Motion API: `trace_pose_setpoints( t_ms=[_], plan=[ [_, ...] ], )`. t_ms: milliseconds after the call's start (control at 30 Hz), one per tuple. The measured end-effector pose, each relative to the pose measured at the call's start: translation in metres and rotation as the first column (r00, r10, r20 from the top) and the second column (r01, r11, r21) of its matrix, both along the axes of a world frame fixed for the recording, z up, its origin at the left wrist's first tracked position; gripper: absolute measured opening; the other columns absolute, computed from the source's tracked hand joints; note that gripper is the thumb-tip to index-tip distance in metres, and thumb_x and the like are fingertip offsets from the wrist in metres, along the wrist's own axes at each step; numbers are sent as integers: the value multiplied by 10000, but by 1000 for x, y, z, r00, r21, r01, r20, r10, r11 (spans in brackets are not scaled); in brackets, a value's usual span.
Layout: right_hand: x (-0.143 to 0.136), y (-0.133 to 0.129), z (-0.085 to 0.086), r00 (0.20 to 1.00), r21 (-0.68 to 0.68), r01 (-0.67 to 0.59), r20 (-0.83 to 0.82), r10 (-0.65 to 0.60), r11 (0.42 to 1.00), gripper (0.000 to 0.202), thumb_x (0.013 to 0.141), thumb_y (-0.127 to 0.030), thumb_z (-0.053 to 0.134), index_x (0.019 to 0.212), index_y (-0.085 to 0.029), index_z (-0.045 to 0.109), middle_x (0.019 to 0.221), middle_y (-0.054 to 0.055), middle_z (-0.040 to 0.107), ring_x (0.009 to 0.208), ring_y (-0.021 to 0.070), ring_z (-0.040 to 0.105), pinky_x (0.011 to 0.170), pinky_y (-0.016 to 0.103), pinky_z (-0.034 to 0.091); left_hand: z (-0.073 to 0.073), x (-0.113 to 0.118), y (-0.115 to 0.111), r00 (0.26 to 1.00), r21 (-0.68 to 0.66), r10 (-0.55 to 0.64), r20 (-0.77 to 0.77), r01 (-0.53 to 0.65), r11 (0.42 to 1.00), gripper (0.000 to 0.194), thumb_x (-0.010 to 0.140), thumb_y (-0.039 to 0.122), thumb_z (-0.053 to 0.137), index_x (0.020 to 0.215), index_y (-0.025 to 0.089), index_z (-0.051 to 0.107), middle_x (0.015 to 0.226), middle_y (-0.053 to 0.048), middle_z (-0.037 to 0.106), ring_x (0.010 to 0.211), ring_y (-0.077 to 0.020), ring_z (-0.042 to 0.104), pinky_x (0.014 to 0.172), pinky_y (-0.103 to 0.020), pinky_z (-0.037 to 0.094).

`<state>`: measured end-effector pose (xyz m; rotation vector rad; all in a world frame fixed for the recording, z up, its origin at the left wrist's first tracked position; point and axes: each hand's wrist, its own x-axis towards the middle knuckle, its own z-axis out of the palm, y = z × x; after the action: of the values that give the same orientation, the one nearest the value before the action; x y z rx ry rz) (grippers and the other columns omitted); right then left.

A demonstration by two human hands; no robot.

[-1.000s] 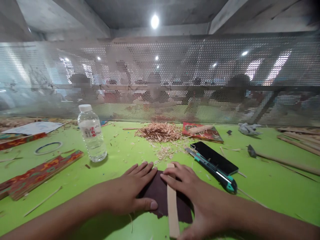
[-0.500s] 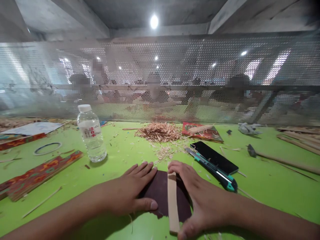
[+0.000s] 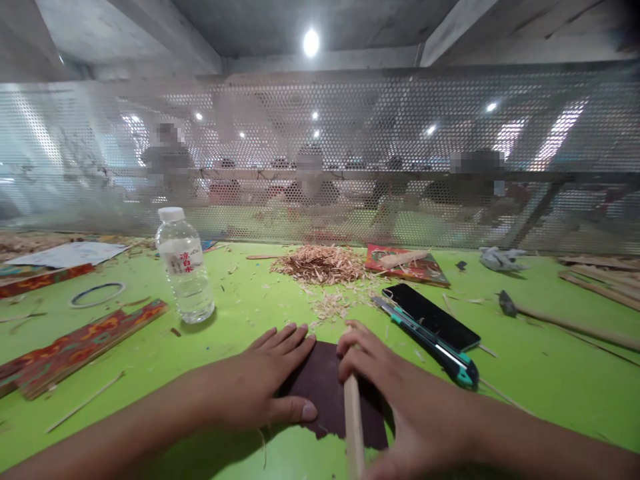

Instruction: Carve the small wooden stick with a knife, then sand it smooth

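A dark brown sheet of sandpaper [image 3: 325, 393] with a torn near edge lies on the green tabletop. My left hand [image 3: 270, 377] rests flat on its left side, fingers stretched out and thumb on the sheet. My right hand [image 3: 400, 393] grips a pale strip of wood [image 3: 353, 420] over the sheet's right part, fingers curled over its far end. The strip stands turned partly on its narrow side. Its near end runs out at the bottom of the view, and the right thumb is partly cut off there.
Right of my hands lie a utility knife [image 3: 435, 347], a black phone [image 3: 430, 313] and a small hammer [image 3: 550, 317]. A water bottle [image 3: 185, 273] stands left. Wood shavings [image 3: 323, 263] are heaped ahead, before a perforated metal screen [image 3: 350, 200]. Red patterned boards [image 3: 95, 347] lie left.
The wood strip has been turned from its broad face toward its narrow side and shifted slightly right. My right fingers have curled further around it. My left hand has stayed in place.
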<state>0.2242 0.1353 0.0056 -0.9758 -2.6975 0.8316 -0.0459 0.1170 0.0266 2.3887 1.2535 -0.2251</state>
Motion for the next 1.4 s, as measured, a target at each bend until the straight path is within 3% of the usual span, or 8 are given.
trace_pose_setpoints(
  t_ms=[233,400,567,733,900,1033,1200,1400],
  plan=[
    [4,11,1,993,46,114,-1,-114,992,836,566,-736,835,1139,-187,573,1313,166,495,1390,439,338,1172,611,294,-2,-1,0,1000,14,-6,7,5,1000,995,969,796,398,1659,141,107,1684,-123,10,1564,-333,20,1259,-522,136],
    [5,9,1,1000,21,22,17,-22,1000,880,524,-715,857,1171,-196,563,1380,166,460,1415,451,301,1169,606,293,0,0,0,1000,6,-7,-8,7,1000,1002,966,801,396,1659,143,95,1682,-113,-9,1565,-320,10,1259,-519,128],
    [5,12,3,993,114,117,-1,-117,987,777,591,-759,809,1054,-189,555,1229,139,522,1288,396,430,1143,585,328,1,0,-1,1000,11,-3,-20,3,1000,982,980,781,395,1657,140,87,1683,-119,-18,1567,-319,3,1260,-513,124],
    [5,11,3,999,10,33,29,-34,999,832,514,-727,858,1092,-207,565,1269,145,521,1427,471,273,1172,636,263,2,-1,1,1000,9,-22,0,22,1000,993,961,804,408,1659,158,120,1684,-123,16,1566,-331,24,1257,-525,130],
    [5,10,3,994,95,109,-8,-108,990,772,589,-757,807,1057,-200,550,1205,137,516,1325,424,397,1153,613,314,1,-1,0,1000,18,-9,-7,9,1000,992,966,801,396,1660,151,112,1682,-128,14,1565,-332,26,1256,-526,138],
    [5,7,3,999,21,-16,33,15,1000,834,506,-711,865,1109,-207,585,1335,152,474,1391,450,344,1164,587,317,0,-1,-1,1000,17,-12,9,12,1000,999,963,797,413,1660,143,122,1680,-132,22,1563,-338,37,1258,-522,141],
    [6,13,3,992,98,127,-6,-127,987,775,604,-763,799,1072,-196,554,1258,150,498,1316,414,403,1135,595,347,0,-2,-1,1000,20,-8,12,8,1000,999,966,805,389,1661,141,120,1685,-129,22,1563,-341,34,1261,-517,141],
    [6,13,5,998,55,67,18,-68,996,797,564,-719,840,1102,-197,569,1319,152,474,1369,420,361,1160,590,322,2,-1,-1,1000,13,-6,-21,6,1000,988,973,795,394,1662,148,106,1686,-125,15,1566,-324,27,1260,-507,148]
  ],
)
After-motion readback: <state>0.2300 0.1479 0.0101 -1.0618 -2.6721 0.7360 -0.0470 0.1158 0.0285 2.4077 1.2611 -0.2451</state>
